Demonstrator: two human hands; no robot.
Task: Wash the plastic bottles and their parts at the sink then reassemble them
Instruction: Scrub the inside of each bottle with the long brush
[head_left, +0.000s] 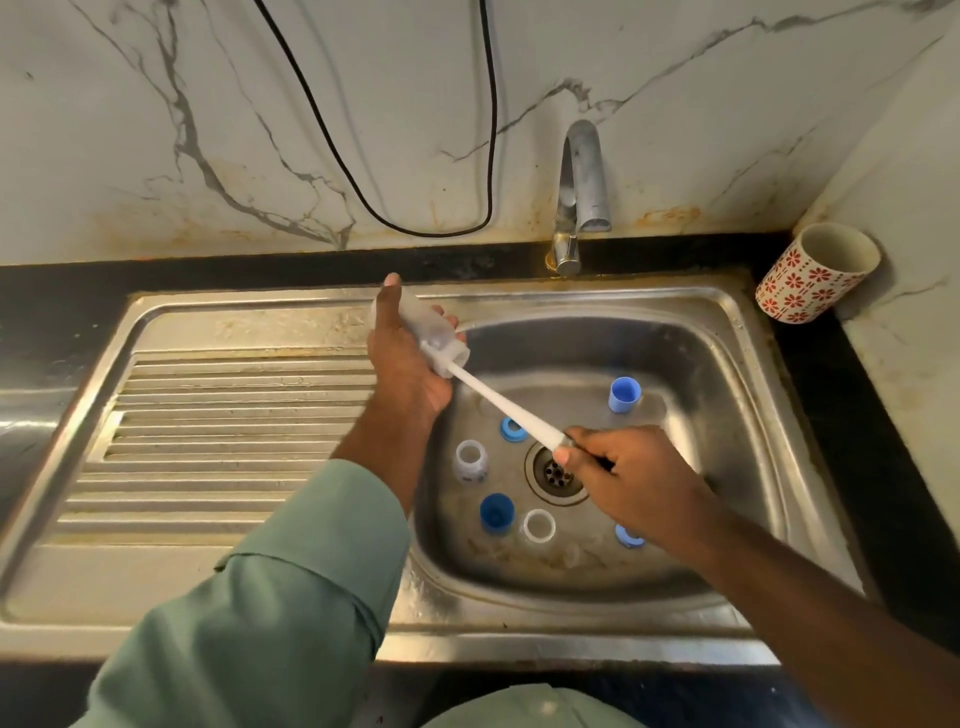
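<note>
My left hand (402, 364) grips a clear plastic bottle (434, 332) over the left rim of the steel sink (727, 395), its mouth pointing down to the right. My right hand (618, 473) holds the handle of a white bottle brush (506, 405) whose head is inside the bottle. On the basin floor lie a small clear bottle (471, 460), a light blue cap (624, 395), a dark blue cap (496, 512), a blue ring (511, 429), a white ring (539, 526) and another blue part (629, 536) partly hidden by my right wrist.
The drain (557, 474) sits mid-basin, and no water is visible below the tap (582, 187) at the back. A ribbed drainboard (223, 431) lies to the left. A red-patterned cup (815, 273) stands on the black counter at right. A black cable (415, 228) hangs on the wall.
</note>
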